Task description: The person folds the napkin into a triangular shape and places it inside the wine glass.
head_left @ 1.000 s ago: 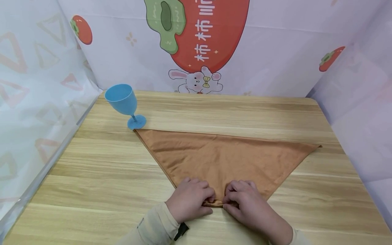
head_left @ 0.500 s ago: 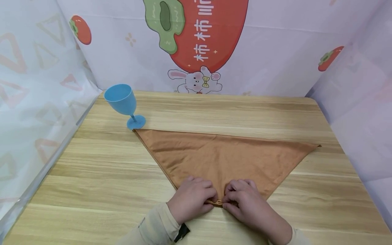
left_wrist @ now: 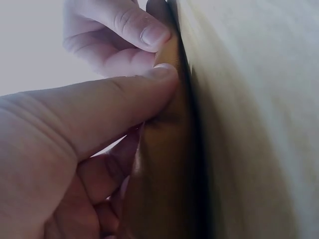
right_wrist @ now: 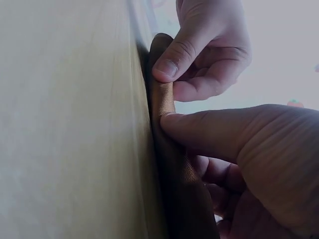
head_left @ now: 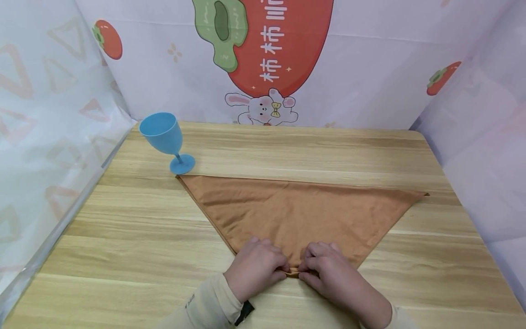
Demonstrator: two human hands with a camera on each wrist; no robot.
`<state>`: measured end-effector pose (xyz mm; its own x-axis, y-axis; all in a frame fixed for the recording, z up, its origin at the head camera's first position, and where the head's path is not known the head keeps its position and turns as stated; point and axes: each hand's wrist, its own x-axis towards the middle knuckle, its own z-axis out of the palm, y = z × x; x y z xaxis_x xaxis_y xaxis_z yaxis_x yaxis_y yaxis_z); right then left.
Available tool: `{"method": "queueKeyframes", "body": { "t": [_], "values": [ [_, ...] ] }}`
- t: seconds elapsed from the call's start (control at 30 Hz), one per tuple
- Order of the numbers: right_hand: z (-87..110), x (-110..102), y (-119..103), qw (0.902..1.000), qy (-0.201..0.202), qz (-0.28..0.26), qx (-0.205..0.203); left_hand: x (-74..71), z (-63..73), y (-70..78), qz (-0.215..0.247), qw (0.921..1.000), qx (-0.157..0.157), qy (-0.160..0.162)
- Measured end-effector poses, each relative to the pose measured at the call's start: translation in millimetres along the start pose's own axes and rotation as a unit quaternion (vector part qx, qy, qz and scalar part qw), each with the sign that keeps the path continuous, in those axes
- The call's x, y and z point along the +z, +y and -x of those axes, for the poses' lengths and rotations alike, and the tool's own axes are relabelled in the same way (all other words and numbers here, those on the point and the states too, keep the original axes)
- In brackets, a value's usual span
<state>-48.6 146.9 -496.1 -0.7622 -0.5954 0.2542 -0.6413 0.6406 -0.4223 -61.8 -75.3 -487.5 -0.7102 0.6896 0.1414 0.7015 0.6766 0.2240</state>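
Observation:
A brown cloth (head_left: 296,210) lies on the table as a wide triangle, its long straight edge at the back. Its near edge is rolled or folded over into a narrow band. The left hand (head_left: 258,267) pinches this band between thumb and curled fingers. Close beside it, the right hand (head_left: 330,272) pinches the same band, with a short stretch of cloth showing between the two. Both wrist views show the thumbs pressed on the folded cloth edge (left_wrist: 159,159), low against the table. The fingertips under the cloth are partly hidden.
A blue goblet (head_left: 162,133) stands at the back left, its foot at the cloth's left corner. Wooden tabletop (head_left: 144,237) surrounds the cloth. Printed white curtains (head_left: 370,68) hang behind and at both sides. A small black object (head_left: 245,313) shows by the left sleeve.
The left hand has shifted slightly toward the right hand, narrowing the stretch of cloth between them. The cloth has shifted slightly; its left corner sits a little nearer. The right hand stays nearly in place.

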Motion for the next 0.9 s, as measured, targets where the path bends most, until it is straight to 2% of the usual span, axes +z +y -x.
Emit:
{"method": "queueKeyframes", "body": {
  "t": [0.23, 0.43, 0.57, 0.77, 0.9],
  "values": [
    [-1.7, 4.9, 4.0, 0.9976, 0.019, -0.038, -0.054, -0.5, -1.0, 1.5, -0.013, 0.9999, -0.005, 0.000],
    [-1.7, 8.5, 5.3, 0.9968, 0.031, -0.033, -0.066, 0.6, 0.2, 0.9, -0.004, 0.9999, -0.014, 0.001],
    [-2.3, 8.7, 5.1, 0.9976, 0.027, -0.018, -0.062, 0.3, 1.1, 0.7, 0.002, 0.9998, -0.018, 0.003],
    [-3.0, 8.0, 3.2, 0.9993, 0.021, 0.000, -0.031, -1.9, 2.4, 1.0, 0.016, 0.9993, -0.029, 0.015],
    [-2.4, 7.7, 2.3, 0.9998, 0.017, 0.000, -0.013, -1.7, 2.4, 1.7, 0.024, 0.9988, -0.042, 0.009]
  ]
}}
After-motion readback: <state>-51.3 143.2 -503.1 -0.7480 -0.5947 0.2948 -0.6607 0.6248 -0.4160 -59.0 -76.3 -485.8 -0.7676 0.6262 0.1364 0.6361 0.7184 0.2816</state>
